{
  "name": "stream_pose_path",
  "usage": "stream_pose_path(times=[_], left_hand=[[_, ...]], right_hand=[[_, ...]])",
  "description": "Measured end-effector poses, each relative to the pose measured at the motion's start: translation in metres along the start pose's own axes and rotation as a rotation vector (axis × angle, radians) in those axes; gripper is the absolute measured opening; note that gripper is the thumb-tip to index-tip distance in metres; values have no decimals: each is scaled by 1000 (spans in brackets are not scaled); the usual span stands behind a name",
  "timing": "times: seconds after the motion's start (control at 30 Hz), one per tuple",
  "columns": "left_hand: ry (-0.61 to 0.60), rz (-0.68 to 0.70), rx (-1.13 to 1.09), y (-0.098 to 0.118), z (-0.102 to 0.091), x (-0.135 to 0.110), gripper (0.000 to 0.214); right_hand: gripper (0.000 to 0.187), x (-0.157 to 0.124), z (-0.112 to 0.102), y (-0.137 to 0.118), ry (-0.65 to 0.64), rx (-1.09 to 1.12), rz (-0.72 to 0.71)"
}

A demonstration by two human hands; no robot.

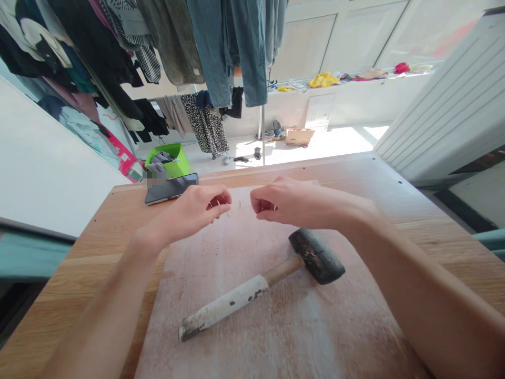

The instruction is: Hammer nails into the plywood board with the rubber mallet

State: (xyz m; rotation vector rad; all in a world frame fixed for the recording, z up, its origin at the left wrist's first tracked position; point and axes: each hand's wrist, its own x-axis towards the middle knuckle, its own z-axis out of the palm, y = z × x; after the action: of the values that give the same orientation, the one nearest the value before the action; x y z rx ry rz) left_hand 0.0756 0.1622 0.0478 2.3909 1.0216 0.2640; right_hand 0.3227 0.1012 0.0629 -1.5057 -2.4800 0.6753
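Observation:
My left hand (203, 204) is closed in a pinch, and a thin nail (228, 214) pokes out at its thumb and fingertip. My right hand (282, 200) is curled with thumb and fingers drawn together; what lies inside it is too small to make out. Between the two hands a small nail (240, 203) stands upright in the pale wooden board (205, 279). A rubber mallet (317, 256) with a black head and a worn, white-painted handle lies across the board, nearer to me than the hands. Several tiny dark holes dot the board's surface.
The board rests on a wooden table (426, 221). A smartphone (172, 188) lies by the far left edge, beyond my left hand. Past the table are a green basket (175, 162), hanging clothes (226, 47) and a cardboard box (299, 137). A white ribbed panel (445, 105) stands right.

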Motion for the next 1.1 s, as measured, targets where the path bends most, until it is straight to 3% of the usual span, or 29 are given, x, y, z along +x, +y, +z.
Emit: stream_pose_path(times=[0.17, 0.33, 0.53, 0.63, 0.83, 1.1], left_hand=[[-83, 31, -2, 15, 5, 1, 18], [-116, 66, 6, 16, 11, 4, 19], [-140, 32, -81, 17, 6, 1, 27], [-158, 2, -178, 16, 4, 0, 31], [164, 49, 91, -3, 24, 11, 28], [249, 101, 22, -13, 57, 25, 24]], right_hand=[[12, 4, 11, 3, -41, 59, -74], [19, 7, 7, 4, -63, 93, -101], [24, 16, 15, 18, 204, -20, 34], [27, 19, 26, 29, 217, -44, 41], [23, 25, 33, 25, 141, -23, 6], [25, 29, 32, 20, 137, -49, -31]])
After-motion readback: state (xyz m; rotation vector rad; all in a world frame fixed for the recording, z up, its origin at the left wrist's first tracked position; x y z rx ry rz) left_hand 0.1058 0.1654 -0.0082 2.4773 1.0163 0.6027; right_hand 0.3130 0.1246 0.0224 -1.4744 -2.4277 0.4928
